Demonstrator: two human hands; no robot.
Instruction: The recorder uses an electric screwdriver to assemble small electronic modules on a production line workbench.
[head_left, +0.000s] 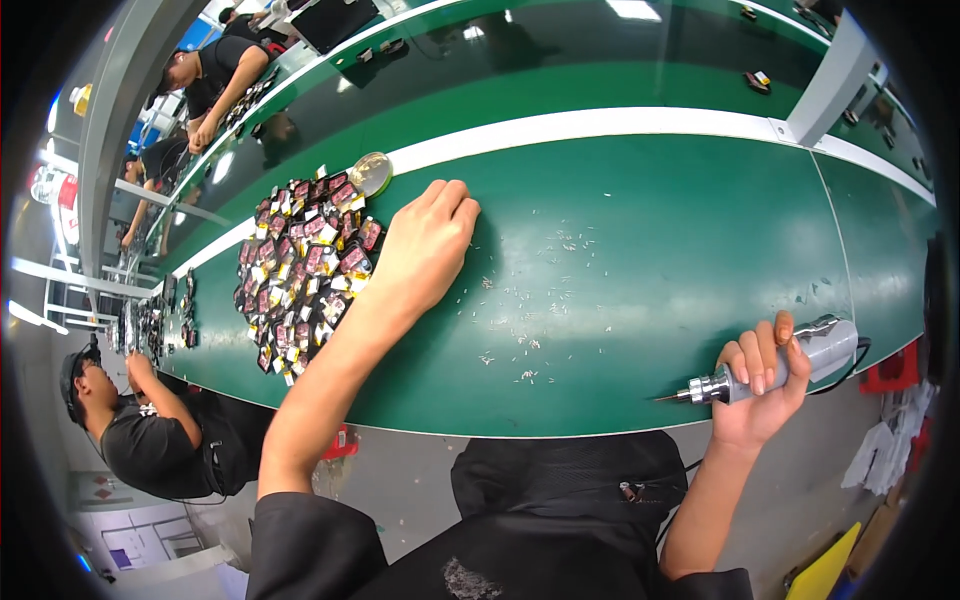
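My right hand (755,370) is wrapped round a grey and silver electric screwdriver (825,352) at the table's near right edge. Its thin bit (675,397) points left, and a black cable leaves its back end. Over the green tabletop, my left hand (432,240) is closed, knuckles up; whatever its fingertips hold is hidden beneath it. Beside my left forearm lies a large heap of small black modules (305,270) with reddish faces and white and yellow tabs. Many tiny pale pieces (530,300), too small to name, lie scattered on the green surface between my hands.
A round shallow dish (371,174) stands at the heap's far edge. Behind the white rail (600,122) runs a dark green conveyor (560,60) carrying a few modules. A grey post (835,85) rises at far right. Co-workers (215,85) sit along the left.
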